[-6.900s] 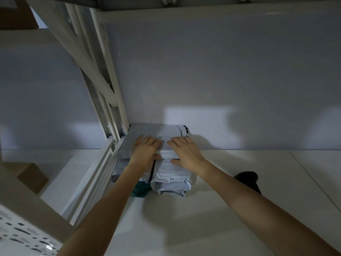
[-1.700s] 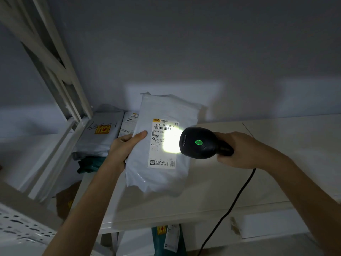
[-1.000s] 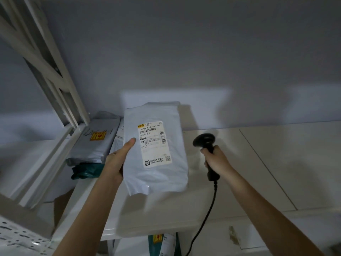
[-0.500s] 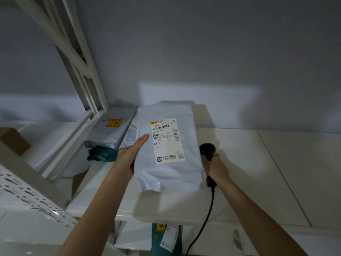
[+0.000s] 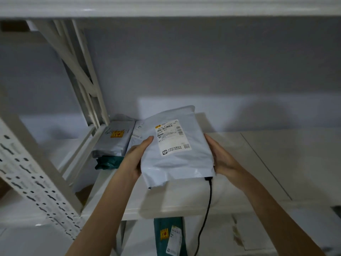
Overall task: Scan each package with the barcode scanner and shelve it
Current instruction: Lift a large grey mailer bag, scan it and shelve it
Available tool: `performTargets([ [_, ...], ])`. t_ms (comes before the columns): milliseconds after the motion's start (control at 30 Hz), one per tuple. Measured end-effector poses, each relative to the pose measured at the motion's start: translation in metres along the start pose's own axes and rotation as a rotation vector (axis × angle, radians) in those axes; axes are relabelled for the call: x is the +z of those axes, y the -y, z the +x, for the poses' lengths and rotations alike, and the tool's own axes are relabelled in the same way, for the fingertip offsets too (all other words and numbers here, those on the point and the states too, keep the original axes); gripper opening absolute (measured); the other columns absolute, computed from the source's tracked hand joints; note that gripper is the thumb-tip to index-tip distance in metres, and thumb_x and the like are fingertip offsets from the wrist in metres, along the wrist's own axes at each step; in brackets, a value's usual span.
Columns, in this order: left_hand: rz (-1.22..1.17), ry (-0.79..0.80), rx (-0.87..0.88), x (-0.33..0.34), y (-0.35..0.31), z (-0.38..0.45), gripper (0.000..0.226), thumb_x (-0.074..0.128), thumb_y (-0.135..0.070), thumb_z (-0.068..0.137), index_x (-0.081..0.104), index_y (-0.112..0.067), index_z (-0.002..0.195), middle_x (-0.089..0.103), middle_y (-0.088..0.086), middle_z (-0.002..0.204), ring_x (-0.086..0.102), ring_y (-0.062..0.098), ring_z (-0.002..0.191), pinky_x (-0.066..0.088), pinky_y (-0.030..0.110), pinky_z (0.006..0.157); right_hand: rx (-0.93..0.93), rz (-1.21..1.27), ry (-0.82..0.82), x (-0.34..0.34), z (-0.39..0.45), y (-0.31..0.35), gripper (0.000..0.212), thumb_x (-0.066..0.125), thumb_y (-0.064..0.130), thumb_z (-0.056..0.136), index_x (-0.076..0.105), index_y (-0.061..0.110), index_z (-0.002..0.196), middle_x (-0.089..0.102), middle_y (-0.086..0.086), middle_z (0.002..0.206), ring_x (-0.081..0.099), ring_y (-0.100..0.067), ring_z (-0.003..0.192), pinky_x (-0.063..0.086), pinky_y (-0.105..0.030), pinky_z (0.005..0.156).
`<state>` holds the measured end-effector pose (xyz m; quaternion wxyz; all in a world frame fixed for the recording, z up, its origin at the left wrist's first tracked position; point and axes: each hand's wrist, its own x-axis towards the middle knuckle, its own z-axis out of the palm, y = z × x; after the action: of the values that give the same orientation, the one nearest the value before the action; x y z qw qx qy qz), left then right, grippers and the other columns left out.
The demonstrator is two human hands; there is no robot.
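A white poly-mailer package (image 5: 175, 163) with a printed shipping label (image 5: 172, 136) is held above the white shelf board (image 5: 258, 172), label facing me. My left hand (image 5: 137, 157) grips its left edge, thumb on the front. My right hand (image 5: 220, 157) holds its right edge, fingers behind. The barcode scanner lies hidden under the package; only its black cable (image 5: 206, 209) shows, hanging over the shelf's front edge.
Shelved packages (image 5: 115, 143) are stacked at the shelf's left end, a grey one on top, a dark green one (image 5: 108, 162) beneath. White rack uprights (image 5: 83, 76) stand to the left. A green package (image 5: 168, 235) sits on the lower shelf. Another shelf runs overhead.
My right hand has let go of the scanner, which now lies on the shelf, and has taken the package's right edge. The package sits between both hands.
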<state>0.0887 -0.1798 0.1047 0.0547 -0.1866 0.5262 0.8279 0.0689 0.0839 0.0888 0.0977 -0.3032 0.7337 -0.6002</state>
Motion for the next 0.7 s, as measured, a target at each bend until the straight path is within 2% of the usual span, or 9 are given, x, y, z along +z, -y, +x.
performTargets([
  [67,0.012,-0.023,0.035,-0.004,-0.001,-0.015,0.045,0.07,-0.031,0.082,0.061,-0.007,0.119,0.067,0.017,0.116,0.063,0.036,0.108,0.047,0.05,0.099,-0.023,-0.115,-0.042,0.009,-0.015,0.013,0.073,0.066,0.019,0.084,0.026,0.023,0.146,0.033,0.004,0.152,0.037,-0.015,0.137,0.04,-0.032,0.107],
  [133,0.061,-0.052,0.087,-0.009,-0.001,-0.032,0.037,0.07,-0.028,0.082,0.063,-0.004,0.109,0.07,0.017,0.105,0.068,0.033,0.092,0.054,0.045,0.083,-0.054,-0.166,-0.081,0.021,-0.036,0.019,0.087,0.072,0.023,0.078,0.02,0.023,0.148,0.032,0.011,0.152,0.036,-0.007,0.136,0.04,-0.02,0.103],
  [167,0.084,-0.045,0.118,-0.01,0.001,-0.04,0.034,0.07,-0.027,0.082,0.064,-0.004,0.105,0.07,0.016,0.099,0.068,0.03,0.084,0.055,0.04,0.075,-0.039,-0.151,-0.114,0.028,-0.047,0.023,0.086,0.073,0.026,0.079,0.021,0.024,0.147,0.035,0.012,0.15,0.038,-0.006,0.135,0.04,-0.017,0.101],
  [267,0.155,0.022,0.191,-0.013,0.007,-0.069,0.033,0.072,-0.031,0.078,0.068,-0.007,0.101,0.073,0.012,0.095,0.07,0.024,0.083,0.054,0.035,0.074,-0.052,-0.127,-0.269,0.046,-0.069,0.033,0.077,0.071,0.029,0.076,0.03,0.028,0.141,0.041,0.01,0.145,0.044,0.005,0.126,0.04,-0.01,0.095],
  [433,0.347,0.266,0.344,-0.015,0.022,-0.122,0.044,0.071,-0.059,0.063,0.069,-0.038,0.102,0.074,-0.013,0.101,0.068,0.004,0.095,0.051,0.018,0.073,-0.04,-0.134,-0.397,0.063,-0.116,0.055,0.066,0.076,0.03,0.075,0.039,0.029,0.131,0.05,0.026,0.128,0.047,0.02,0.113,0.039,0.001,0.085],
  [533,0.518,0.417,0.466,-0.014,0.02,-0.148,0.066,0.072,-0.054,0.06,0.056,-0.038,0.122,0.069,-0.019,0.113,0.064,0.0,0.104,0.051,0.01,0.074,-0.051,-0.027,-0.42,0.063,-0.137,0.074,0.078,0.076,0.044,0.064,0.041,0.023,0.13,0.055,0.019,0.126,0.052,0.01,0.115,0.044,-0.003,0.082],
  [600,0.563,0.446,0.509,-0.013,0.016,-0.162,0.091,0.08,-0.055,0.05,0.048,-0.031,0.132,0.068,-0.016,0.117,0.064,0.002,0.106,0.051,0.011,0.076,-0.045,0.048,-0.372,0.058,-0.148,0.09,0.063,0.074,0.026,0.074,0.045,0.026,0.13,0.06,0.021,0.125,0.05,-0.007,0.125,0.048,-0.011,0.086],
  [633,0.58,0.446,0.529,-0.01,0.014,-0.169,0.097,0.082,-0.053,0.047,0.047,-0.029,0.134,0.068,-0.014,0.117,0.065,0.003,0.106,0.051,0.012,0.075,-0.054,0.032,-0.342,0.056,-0.152,0.098,0.063,0.07,0.018,0.078,0.041,0.026,0.133,0.059,0.022,0.127,0.048,-0.009,0.128,0.048,-0.016,0.091],
  [700,0.625,0.411,0.585,-0.003,0.011,-0.183,0.097,0.082,-0.047,0.045,0.048,-0.026,0.134,0.069,-0.012,0.115,0.066,0.004,0.103,0.052,0.013,0.073,-0.102,-0.059,-0.316,0.055,-0.162,0.116,0.077,0.074,0.037,0.074,0.034,0.024,0.138,0.053,0.022,0.135,0.047,-0.005,0.128,0.046,-0.021,0.097],
])
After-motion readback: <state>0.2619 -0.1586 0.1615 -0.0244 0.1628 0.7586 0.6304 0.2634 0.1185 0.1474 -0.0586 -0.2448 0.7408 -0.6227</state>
